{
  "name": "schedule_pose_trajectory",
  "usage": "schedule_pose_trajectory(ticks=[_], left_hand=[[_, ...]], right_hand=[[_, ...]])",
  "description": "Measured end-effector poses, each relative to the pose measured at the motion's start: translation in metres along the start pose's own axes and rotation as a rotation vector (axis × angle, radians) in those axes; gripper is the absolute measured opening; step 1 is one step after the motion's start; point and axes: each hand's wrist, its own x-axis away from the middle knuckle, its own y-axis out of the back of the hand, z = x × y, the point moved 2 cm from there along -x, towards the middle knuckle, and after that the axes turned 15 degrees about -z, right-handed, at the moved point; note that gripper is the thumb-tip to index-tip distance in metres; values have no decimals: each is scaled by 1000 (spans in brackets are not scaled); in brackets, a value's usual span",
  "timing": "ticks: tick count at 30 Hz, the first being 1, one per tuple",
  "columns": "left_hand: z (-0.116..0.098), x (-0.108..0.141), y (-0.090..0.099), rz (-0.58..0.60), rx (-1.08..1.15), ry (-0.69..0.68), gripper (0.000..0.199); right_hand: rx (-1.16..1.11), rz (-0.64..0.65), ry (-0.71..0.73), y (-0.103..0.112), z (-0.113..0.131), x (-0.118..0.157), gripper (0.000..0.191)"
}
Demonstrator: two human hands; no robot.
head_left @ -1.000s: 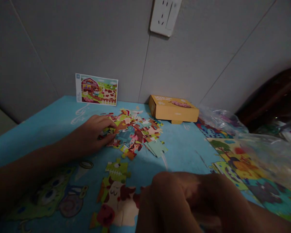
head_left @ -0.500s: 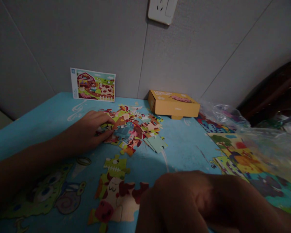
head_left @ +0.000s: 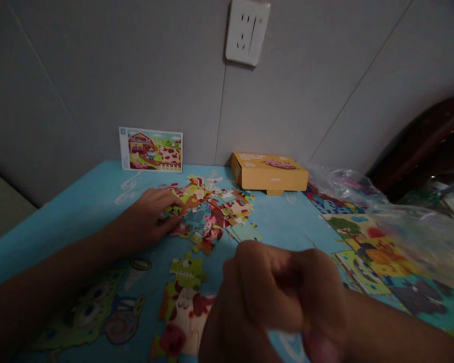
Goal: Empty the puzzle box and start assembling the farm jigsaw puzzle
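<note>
My left hand (head_left: 155, 214) rests at the left edge of a loose pile of jigsaw puzzle pieces (head_left: 212, 206). Its thumb and fingers are apart, with pieces visible between them, and the fingertips touch the pile. Large and close to the camera, my right hand (head_left: 276, 297) is curled with its fingers bent inward; whatever it may hold is hidden. Left of it lies a joined puzzle section with a cow (head_left: 185, 315), partly covered by that hand. A green piece group with a white fence (head_left: 187, 270) adjoins the cow section's top.
A farm picture card (head_left: 151, 149) leans on the wall at the back left. Beside it stands a yellow box (head_left: 270, 176). Clear plastic bags (head_left: 419, 237) and an animal picture sheet (head_left: 363, 242) lie to the right on the blue cartoon tablecloth (head_left: 71, 212).
My right hand has risen and turned, its curled fingers and thumb now more visible. My left hand stays at the pile. The camera view has tilted up slightly.
</note>
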Motion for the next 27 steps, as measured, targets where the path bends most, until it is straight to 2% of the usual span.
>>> schedule_pose_trajectory(ticks=[1, 2, 3, 4, 5, 7, 9, 10, 11, 13, 15, 17, 18, 23, 27], left_hand=[[-1, 0, 0, 2, 18, 3, 22], [-2, 1, 1, -10, 28, 9, 20], [-2, 1, 1, -26, 35, 14, 18], [-3, 1, 2, -35, 46, 10, 17], [-3, 1, 2, -42, 51, 13, 15], [-3, 0, 3, -53, 56, 20, 12], [-3, 1, 3, -52, 54, 34, 11], [-4, 1, 4, -64, 50, 48, 11], [-5, 1, 5, -86, 47, 58, 13], [-7, 2, 6, -115, 56, 50, 20], [-11, 4, 6, -97, 86, 0, 30], [-13, 4, 5, -56, 120, -41, 38], [-13, 5, 4, -42, 131, -49, 39], [-11, 4, 1, -41, 153, -44, 31], [-10, 3, 1, -47, 161, -49, 30]], right_hand=[[-170, 132, 36, 2, -1, -9, 39], [-310, 185, 59, 5, -1, -19, 37], [-362, 105, 61, 12, -3, -28, 34], [-354, -30, 87, 21, -4, -36, 30], [-283, -151, 135, 30, -5, -42, 27], [46, -407, 237, 50, -8, -48, 25], [601, -635, 335, 64, -9, -47, 26], [865, -673, 379, 66, -9, -46, 23], [1057, -671, 409, 66, -10, -45, 17], [1276, -560, 445, 61, -14, -44, 3], [1347, -404, 435, 53, -20, -44, 26], [1391, -308, 391, 48, -26, -46, 42], [1405, -300, 367, 47, -29, -47, 42], [1425, -329, 320, 51, -30, -51, 15], [1419, -359, 297, 50, -27, -52, 19]])
